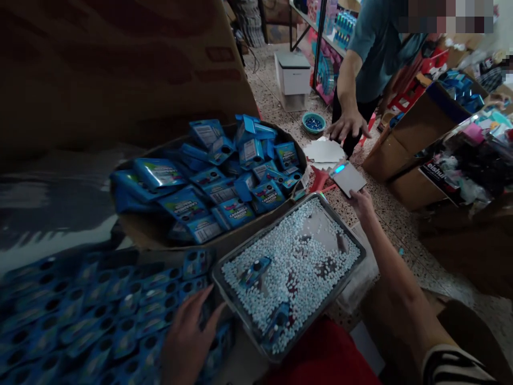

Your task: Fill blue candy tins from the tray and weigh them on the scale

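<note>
My right hand (361, 203) holds the near edge of a flat grey digital scale (352, 179) with a lit blue display. My left hand (192, 326) is beside the lower left side of a clear tray (361, 256), its thumb and fingers apart and nothing seen between them. Small pale blue and white pellets (296, 256) are spread in the tray, with two small blue packets (256, 270) among them. Rows of blue boxes with round openings (104, 326) lie left of my left hand. Behind the tray, a large carton (192, 247) is full of blue boxes (236, 212).
Across from me a person in a blue-green shirt (371, 48) reaches a hand down over white cards (324, 151). A teal bowl (313, 123) and a white bin (294, 80) stand on the floor. Cardboard boxes (404, 133) and a cluttered pile are at right.
</note>
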Demonstrator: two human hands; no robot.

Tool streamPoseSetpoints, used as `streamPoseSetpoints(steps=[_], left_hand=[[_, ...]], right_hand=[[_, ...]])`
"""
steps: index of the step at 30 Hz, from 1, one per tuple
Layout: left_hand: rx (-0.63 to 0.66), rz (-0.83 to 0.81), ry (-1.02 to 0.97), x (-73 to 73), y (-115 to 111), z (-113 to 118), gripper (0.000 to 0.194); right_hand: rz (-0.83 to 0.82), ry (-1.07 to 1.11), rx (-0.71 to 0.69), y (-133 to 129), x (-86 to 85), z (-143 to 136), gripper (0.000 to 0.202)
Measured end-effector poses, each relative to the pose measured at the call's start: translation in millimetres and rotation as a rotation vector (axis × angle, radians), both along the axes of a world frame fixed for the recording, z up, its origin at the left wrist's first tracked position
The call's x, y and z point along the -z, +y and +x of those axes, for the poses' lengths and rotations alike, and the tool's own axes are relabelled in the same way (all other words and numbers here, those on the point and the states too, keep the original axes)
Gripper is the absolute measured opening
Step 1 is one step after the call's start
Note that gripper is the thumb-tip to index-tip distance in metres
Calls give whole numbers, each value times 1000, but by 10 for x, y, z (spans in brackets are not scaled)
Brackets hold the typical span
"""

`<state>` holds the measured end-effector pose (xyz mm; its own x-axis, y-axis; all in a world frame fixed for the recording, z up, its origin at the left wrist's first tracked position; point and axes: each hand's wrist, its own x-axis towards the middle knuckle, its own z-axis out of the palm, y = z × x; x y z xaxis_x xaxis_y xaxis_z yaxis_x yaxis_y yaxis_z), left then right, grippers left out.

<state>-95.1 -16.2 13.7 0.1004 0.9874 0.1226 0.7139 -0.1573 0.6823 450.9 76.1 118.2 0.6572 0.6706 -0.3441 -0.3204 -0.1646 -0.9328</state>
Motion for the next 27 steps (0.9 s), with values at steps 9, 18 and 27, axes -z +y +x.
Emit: streamPoseSetpoints(steps=[9, 18, 27], left_hand=[[-52, -481, -808, -973, 627, 1349, 76], [213, -887, -865, -883, 205, 998, 48], [-38, -972, -1054, -689, -380, 471, 27]], right_hand=[[-135, 226, -857, -907, -188, -556, 62], [-352, 316, -1237, -761, 9, -1232, 58], [-408, 118, -1302, -767, 69, -1750, 62]])
